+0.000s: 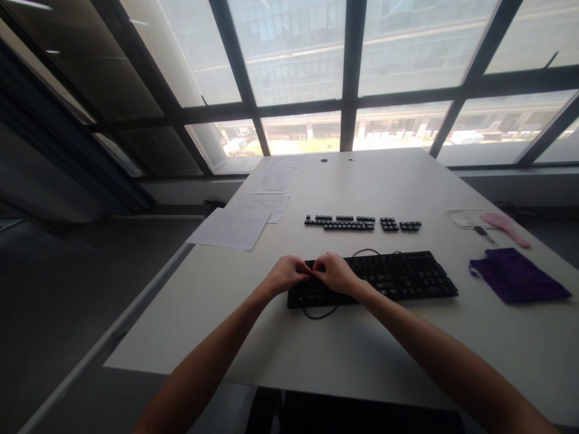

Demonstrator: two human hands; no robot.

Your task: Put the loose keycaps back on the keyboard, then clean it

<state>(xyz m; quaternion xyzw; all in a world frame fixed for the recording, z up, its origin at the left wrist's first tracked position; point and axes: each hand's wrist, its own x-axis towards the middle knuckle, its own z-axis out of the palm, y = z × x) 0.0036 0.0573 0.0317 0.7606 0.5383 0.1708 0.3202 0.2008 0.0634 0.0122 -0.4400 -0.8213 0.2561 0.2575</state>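
Note:
A black keyboard point(398, 277) lies on the white table in front of me, its cable looping out at the front and back. Over its left part, my left hand point(287, 272) and my right hand point(333, 272) meet with fingers pinched together. Whatever is between the fingertips is hidden or too small to name. Behind the keyboard, loose black keycaps point(348, 226) are laid out in rows, with smaller groups of keycaps point(389, 224) to their right. Both hands are apart from these rows.
Printed sheets of paper point(230, 228) lie along the table's left side. On the right are a purple cloth pouch point(520, 277), a pink handled object point(504, 226) and a small dark tool point(484, 234) by a clear packet. Large windows point(298, 54) stand beyond the table point(253, 355).

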